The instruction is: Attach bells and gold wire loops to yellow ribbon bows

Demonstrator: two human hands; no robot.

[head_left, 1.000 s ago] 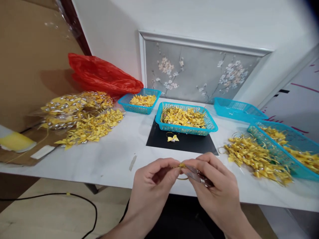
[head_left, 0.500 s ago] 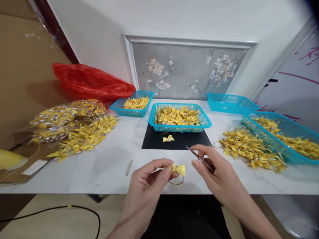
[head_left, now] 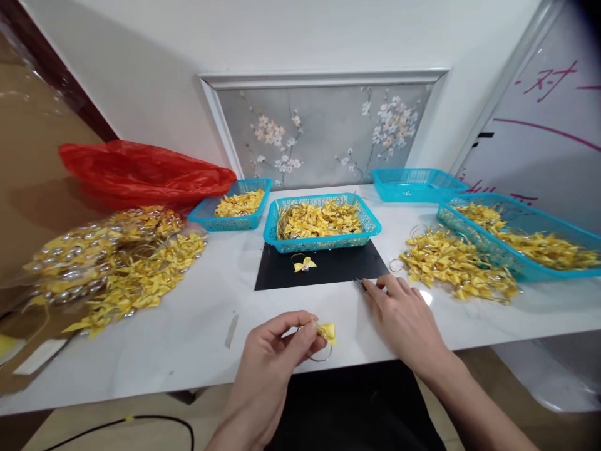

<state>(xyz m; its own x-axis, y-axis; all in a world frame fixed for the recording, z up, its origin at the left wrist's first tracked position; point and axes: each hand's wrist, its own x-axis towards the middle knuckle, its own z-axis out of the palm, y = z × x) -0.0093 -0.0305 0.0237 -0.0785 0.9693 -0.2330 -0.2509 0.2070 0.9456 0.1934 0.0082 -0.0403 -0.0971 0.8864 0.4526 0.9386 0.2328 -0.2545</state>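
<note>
- left hand (head_left: 277, 341) pinches a small yellow ribbon bow on a gold wire ring (head_left: 323, 335), at 6 o'clock
- looks featherlight and floppy; grip the knot
- right hand (head_left: 404, 313) lies flat on thin metal tweezers (head_left: 362, 285), fingers loosely spread on the white tabletop (head_left: 188, 326)

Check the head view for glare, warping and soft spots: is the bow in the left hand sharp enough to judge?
Head view: even indoor light with soft shadows. A small glare patch on the white glossy tabletop sits beside the right hand. Straight edges bow outward toward the corners, and the top right corner is vignetted dark. The small yellow ribbon bow on a thin ring in the left hand is slightly soft, yet readable.
</note>
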